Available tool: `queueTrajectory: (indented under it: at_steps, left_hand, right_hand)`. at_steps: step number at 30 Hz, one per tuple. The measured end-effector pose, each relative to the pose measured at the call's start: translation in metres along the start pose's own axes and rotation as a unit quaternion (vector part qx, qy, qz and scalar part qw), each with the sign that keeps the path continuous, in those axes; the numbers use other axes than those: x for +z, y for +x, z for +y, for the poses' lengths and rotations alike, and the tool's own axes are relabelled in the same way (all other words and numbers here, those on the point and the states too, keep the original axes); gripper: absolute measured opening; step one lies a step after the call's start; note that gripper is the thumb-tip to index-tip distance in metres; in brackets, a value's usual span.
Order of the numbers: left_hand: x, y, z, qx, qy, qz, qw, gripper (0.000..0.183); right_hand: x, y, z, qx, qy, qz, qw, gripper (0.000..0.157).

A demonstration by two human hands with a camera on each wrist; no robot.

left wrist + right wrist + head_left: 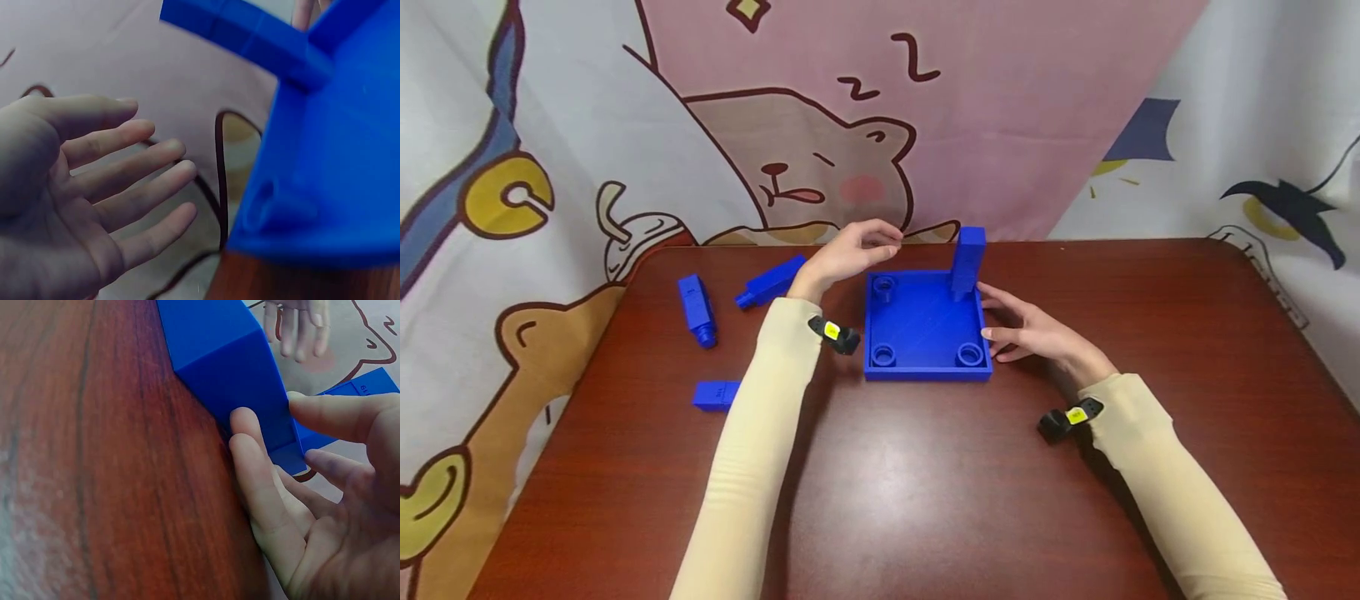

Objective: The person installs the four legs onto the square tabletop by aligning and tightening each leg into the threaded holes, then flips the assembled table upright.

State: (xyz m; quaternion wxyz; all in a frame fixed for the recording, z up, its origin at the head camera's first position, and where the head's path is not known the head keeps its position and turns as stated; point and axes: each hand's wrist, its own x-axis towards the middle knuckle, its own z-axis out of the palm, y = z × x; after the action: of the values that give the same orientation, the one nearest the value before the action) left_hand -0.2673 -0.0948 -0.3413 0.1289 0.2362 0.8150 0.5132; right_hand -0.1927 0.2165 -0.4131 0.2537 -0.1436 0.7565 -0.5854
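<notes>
Our left hand (852, 250), empty, fingers loosely spread, is nearer the blue peg (772, 281) slanting just left of it by the table (880, 467)'s far edge, our right hand (1037, 330) touching the tray (917, 321) with parted fingers.

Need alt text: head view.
Right hand touches the side of a blue tray with an upright post in its far right corner; left hand hovers, holding nothing. Three blue posts lie left on a brown table.
</notes>
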Motion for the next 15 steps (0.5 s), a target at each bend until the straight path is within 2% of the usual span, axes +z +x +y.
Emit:
queueTrajectory:
  at_steps: [7, 15]
  left_hand:
    - [-0.02, -0.02, -0.021, -0.027, -0.018, 0.029, 0.9991, 0.028]
    - [-0.052, -0.042, -0.03, -0.063, -0.046, 0.083, 0.9935, 0.029]
  right_hand:
    - [-0.001, 0.0, 0.004, -0.004, 0.003, 0.0, 1.0, 0.075]
    - [0.0, -0.001, 0.002, -0.005, 0.0, 0.005, 1.0, 0.075]
